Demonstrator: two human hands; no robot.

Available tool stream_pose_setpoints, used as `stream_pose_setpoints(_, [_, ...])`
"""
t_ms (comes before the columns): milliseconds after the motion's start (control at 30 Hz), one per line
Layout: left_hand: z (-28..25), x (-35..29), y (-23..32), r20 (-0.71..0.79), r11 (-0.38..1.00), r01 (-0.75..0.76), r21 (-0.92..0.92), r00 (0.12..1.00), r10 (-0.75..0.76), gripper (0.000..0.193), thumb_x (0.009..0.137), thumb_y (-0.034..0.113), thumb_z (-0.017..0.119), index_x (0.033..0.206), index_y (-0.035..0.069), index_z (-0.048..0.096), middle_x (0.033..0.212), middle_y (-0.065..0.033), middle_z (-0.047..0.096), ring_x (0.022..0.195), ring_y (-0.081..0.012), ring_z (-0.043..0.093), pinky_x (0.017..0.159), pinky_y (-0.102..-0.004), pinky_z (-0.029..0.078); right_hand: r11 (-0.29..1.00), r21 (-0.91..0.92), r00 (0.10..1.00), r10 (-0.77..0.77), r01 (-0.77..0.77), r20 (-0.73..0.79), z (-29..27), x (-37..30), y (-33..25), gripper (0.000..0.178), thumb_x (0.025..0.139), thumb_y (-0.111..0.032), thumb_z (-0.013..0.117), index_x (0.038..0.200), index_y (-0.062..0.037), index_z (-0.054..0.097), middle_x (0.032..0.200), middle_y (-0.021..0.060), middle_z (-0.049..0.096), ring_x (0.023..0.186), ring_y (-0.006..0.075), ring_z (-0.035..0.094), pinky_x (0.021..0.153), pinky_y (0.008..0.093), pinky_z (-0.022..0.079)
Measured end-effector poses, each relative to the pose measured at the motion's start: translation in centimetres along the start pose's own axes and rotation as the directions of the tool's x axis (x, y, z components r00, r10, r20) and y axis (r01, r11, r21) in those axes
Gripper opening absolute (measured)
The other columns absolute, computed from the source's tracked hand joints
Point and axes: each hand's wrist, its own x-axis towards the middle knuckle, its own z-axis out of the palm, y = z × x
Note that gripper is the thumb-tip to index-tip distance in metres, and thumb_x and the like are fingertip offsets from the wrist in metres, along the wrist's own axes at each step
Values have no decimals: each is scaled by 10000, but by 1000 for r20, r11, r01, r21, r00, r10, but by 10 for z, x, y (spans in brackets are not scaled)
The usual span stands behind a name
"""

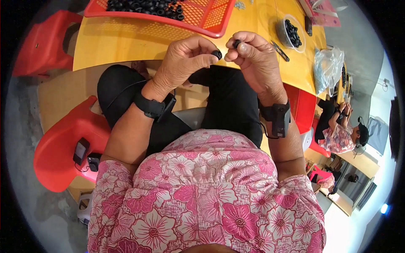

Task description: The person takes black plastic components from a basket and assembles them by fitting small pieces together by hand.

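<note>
Between the thumb and fingers of my left hand [187,59] I pinch a small black ring-like part [217,54], its hole facing the other hand. My right hand [258,59] grips a second small black part [236,43] by the fingertips, a short gap away. Both hands are above the near edge of the yellow table [126,46]. Beyond them, a red perforated tray [206,21] holds a heap of black ring-like parts [145,7]. To the right is a clear round tub [282,36] of small black pieces [292,33].
Dark-handled snips or pliers [280,51] lie near my right hand. A clear plastic bag [329,67] rests at the table's right edge, and a dark phone-like object [308,26] lies behind the tub. Red stools [59,143] stand at the left. Another person [339,135] sits farther right.
</note>
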Motion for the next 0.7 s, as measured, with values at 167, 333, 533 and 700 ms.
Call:
stream_pose_setpoints(167, [8,1,-7,21,999,-17,31,1000,17,157,815,79,690,944,8,635,783,1,619,707,-53,566,642,-184,481,985,168,999,38,-43,31,-14,-10,23,161,866,-59,602,1004,25,601,818,64,608,674,144,594,697,302,539])
stream_pose_setpoints(333, [13,3,-10,31,999,24,-47,999,-23,156,822,85,684,950,8,637,794,-13,624,720,-70,586,651,-193,493,978,192,997,75,-81,34,-19,-10,26,169,878,-57,582,1021,32,598,811,71,612,676,147,597,696,307,543])
stream_pose_setpoints(533, [18,14,-15,22,994,8,-104,1000,-6,152,843,100,666,954,2,632,825,-27,635,750,-85,612,668,-207,512,983,150,994,107,-108,17,-29,-7,18,180,882,-61,579,1034,35,595,802,78,617,681,149,597,719,314,548])
stream_pose_setpoints(700, [20,19,-16,37,996,-22,-91,999,25,144,848,104,661,948,4,631,820,-27,633,743,-81,608,668,-204,508,963,244,993,112,-115,28,-34,-7,21,187,883,-65,579,1042,33,590,803,80,618,689,152,599,721,319,547])
